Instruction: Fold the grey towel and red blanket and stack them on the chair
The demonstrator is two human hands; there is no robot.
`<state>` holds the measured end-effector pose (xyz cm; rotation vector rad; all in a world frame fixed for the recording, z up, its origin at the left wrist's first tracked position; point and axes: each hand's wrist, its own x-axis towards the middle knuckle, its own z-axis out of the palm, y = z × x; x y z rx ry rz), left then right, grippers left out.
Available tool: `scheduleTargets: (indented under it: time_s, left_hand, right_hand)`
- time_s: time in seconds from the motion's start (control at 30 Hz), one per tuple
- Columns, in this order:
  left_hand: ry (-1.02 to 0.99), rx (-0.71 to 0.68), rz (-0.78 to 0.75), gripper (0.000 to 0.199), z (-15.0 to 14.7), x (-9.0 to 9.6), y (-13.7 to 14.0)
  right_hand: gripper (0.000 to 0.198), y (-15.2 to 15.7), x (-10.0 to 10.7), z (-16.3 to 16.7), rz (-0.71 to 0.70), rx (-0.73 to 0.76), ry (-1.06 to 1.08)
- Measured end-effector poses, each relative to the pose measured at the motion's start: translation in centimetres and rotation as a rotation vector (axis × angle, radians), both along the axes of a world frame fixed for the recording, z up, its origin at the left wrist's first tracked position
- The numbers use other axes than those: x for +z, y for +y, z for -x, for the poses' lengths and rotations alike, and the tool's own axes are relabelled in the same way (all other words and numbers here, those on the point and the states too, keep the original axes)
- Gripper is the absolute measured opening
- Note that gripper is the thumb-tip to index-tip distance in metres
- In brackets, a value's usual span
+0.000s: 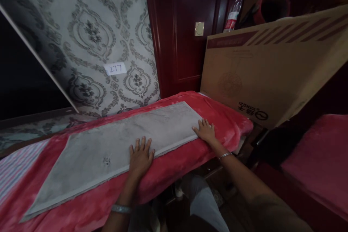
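A grey towel (pixel 165 125), folded lengthwise into a long strip, lies over a red plush blanket (pixel 179 165). A small dark embroidered mark shows near its left part. My left hand (pixel 140 156) rests flat on the towel close to its near edge, fingers spread. At the towel's right end, my right hand (pixel 206 130) lies with fingers apart, touching the corner and the red blanket beside it. Neither hand grips anything.
Behind the right end stands a large cardboard box (pixel 244 65), with a plastic bottle (pixel 233 14) above it. A striped cloth (pixel 21 166) shows at the left. Patterned wallpaper with a paper label (pixel 115 68) and a dark red door (pixel 185 43) are behind.
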<state>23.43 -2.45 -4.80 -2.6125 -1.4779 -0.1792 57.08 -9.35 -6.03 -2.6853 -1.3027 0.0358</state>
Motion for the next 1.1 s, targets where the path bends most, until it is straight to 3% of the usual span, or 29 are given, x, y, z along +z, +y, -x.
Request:
scheduleTargets:
  time_s: [0.1, 0.23, 0.3, 0.37, 0.53, 0.7, 0.93, 1.1]
  left_hand:
    - [0.011, 0.000, -0.001, 0.057, 0.0, 0.0, 0.0]
    - [0.021, -0.001, -0.011, 0.057, 0.1, 0.2, -0.1]
    - [0.033, -0.003, -0.021, 0.056, 0.1, 0.2, -0.1]
    - [0.046, -0.003, -0.031, 0.056, 0.1, 0.2, -0.1]
    - [0.071, 0.009, -0.026, 0.056, 0.1, 0.3, -0.1]
    - [0.056, 0.010, -0.032, 0.055, 0.0, 0.3, -0.1]
    - [0.041, 0.001, -0.020, 0.056, 0.0, 0.2, -0.1]
    - [0.048, 0.010, -0.040, 0.056, 0.0, 0.2, 0.0]
  right_hand:
    - [0.066, 1.2, 1.2, 1.7, -0.041, 0.063, -0.012]
    - [0.063, 3.6, 2.1, 4.6, -0.061, 0.401, 0.013]
    - [0.061, 4.4, 2.1, 4.8, -0.045, 0.478, 0.034]
    - [0.061, 4.8, 2.0, 3.7, -0.040, 0.447, 0.041]
    - [0.070, 3.9, 0.8, -0.5, -0.042, 0.170, 0.043]
    - [0.078, 3.3, -0.2, -1.1, -0.085, 0.026, 0.013]
    - [0.071, 4.3, 0.6, -0.7, -0.083, 0.017, 0.041]
    - [0.065, 7.2, 1.9, 0.3, -0.109, 0.261, 0.021]
